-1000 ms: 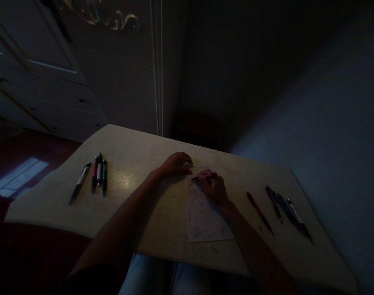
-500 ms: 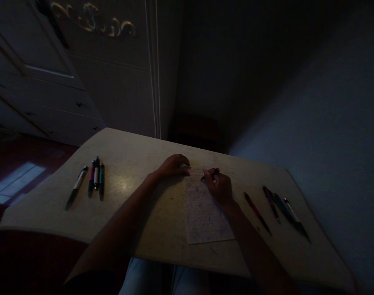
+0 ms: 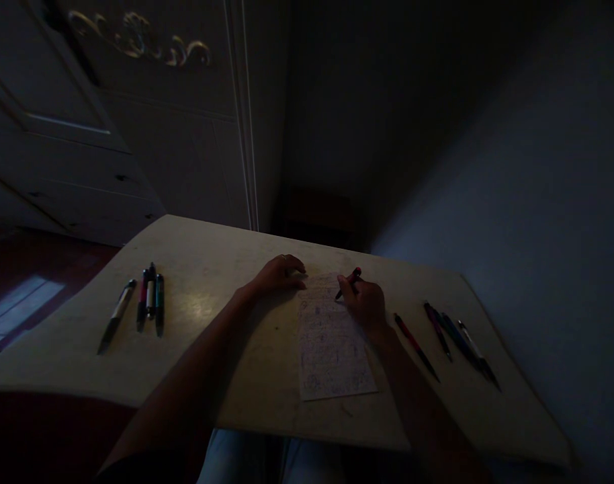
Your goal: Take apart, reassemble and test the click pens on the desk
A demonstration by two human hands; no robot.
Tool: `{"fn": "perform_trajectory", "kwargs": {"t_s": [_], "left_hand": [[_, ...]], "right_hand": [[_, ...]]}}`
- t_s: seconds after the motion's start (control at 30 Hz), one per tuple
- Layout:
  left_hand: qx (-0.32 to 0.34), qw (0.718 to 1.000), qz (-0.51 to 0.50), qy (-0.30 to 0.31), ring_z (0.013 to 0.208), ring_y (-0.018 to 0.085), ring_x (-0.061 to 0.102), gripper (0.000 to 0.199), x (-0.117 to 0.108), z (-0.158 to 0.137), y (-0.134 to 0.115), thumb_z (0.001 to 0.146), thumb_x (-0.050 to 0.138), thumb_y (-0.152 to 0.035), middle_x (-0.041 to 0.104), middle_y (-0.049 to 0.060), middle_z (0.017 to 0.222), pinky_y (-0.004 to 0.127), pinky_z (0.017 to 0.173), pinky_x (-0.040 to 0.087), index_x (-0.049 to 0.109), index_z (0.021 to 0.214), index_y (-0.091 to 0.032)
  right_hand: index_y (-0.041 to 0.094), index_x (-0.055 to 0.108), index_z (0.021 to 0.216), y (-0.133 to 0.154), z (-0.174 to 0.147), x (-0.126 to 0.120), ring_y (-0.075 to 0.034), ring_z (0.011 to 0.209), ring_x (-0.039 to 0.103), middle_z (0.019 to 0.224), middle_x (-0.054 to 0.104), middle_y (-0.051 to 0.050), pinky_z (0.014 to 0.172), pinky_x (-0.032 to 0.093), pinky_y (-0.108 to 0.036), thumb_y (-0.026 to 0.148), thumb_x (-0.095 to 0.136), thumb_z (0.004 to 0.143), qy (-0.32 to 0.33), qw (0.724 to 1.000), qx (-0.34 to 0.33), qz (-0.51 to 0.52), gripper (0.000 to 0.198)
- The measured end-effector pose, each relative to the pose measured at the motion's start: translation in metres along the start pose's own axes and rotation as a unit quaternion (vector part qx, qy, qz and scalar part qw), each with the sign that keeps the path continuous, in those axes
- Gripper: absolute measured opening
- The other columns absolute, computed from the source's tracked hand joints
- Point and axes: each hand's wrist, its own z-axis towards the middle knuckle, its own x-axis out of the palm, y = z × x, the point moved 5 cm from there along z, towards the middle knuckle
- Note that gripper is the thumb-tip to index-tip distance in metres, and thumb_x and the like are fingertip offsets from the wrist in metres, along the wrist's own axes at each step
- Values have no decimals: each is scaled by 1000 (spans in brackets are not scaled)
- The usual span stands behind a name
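On paper's (image 3: 332,356) upper rt, R hand (image 3: 363,301) curled rnd pen (image 3: 356,273)

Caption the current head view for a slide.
Right hand holds a pen over a written-on sheet; left hand lies near its far left corner.

A thin, pale ring (image 3: 283,257) shows on a finger of the left hand (image 3: 277,274). Both forearms (image 3: 196,366) are bare to the wrist. A nearly black sleeve (image 3: 148,467) covers the left arm higher up, and pale blue-grey trousers (image 3: 231,458) clothe the legs.
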Motion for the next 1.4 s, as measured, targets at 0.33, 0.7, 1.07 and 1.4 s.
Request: {"fn": "perform_trajectory", "kwargs": {"t_s": [0.33,0.7,1.07,1.4], "left_hand": [[5,1000,-9,6,103,23,62,29,-1,0,-3,69,79,-35,70,7,106,38,95,46,72,95,-22],[-3,1000,-9,3,101,23,62,33,-1,0,-1,68,80,-37,70,8,108,37,91,48,71,96,-21],[-1,1000,-4,3,100,22,63,30,-1,1,1,70,78,-35,70,7,107,34,86,49,71,95,-20],[-16,1000,-8,7,96,22,63,19,1,-2,1,74,73,-36,66,9,114,36,84,51,76,86,-21]], "right_hand": [[16,66,60,-11,1,-1,-17,49,62,54,66,-8,51,39,-24,54,45,93,16,997,11,77,55],[18,57,49,-17,-1,0,-13,39,54,43,58,-4,43,36,-23,57,50,90,23,987,56,146,58],[16,63,54,-6,-4,5,-14,43,58,49,62,-5,45,41,-22,58,52,88,74,969,59,227,56],[14,70,72,-10,-6,11,-16,50,61,57,66,-6,50,48,-24,58,53,89,93,952,70,283,49]]}}
